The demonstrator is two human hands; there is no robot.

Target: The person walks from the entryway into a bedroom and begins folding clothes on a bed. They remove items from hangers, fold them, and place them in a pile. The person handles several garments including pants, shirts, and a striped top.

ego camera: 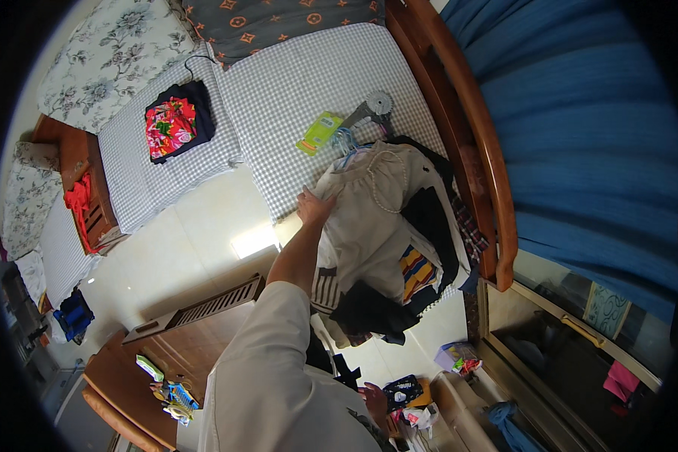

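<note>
My left hand (314, 207) reaches forward to the left edge of a pile of clothes, thumb and forefinger apart. It lies against light beige drawstring trousers (367, 226) on top of the pile. Blue hangers (346, 141) show at the garments' upper end. Under and beside the trousers are black cloth (373, 311), a striped yellow, red and blue garment (418, 274) and a plaid piece (469, 226). My right hand (374, 400) is low by my body, partly hidden; its fingers are hard to make out.
The pile lies on a checked seat cover (294, 85) beside a wooden armrest (497, 198). Past it lie a green package (319, 133) and a grey handheld item (373, 110). Folded clothes (175, 124) rest farther left. A wooden table (203, 333) stands left; blue curtains (587, 158) hang right.
</note>
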